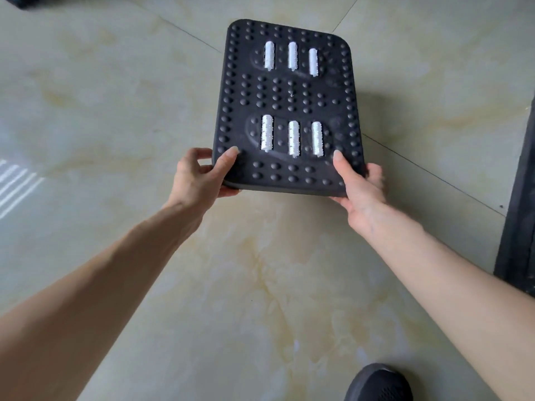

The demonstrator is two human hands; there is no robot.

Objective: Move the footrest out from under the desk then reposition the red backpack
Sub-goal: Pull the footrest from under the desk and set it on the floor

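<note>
Here the footrest (288,111) is held clear above the tiled floor (115,111), with open floor seen on its left, far and near sides, while a dark upright edge (518,212) stands close at the right border and a black shoe (379,383) is seen at the bottom. The near edge is clamped at both corners, the left hand (199,176) and the right hand (362,183) each with fingers curled under and thumb pressed on top. A black, studded slab is shown, with two rows of three white rollers (293,138).
</note>
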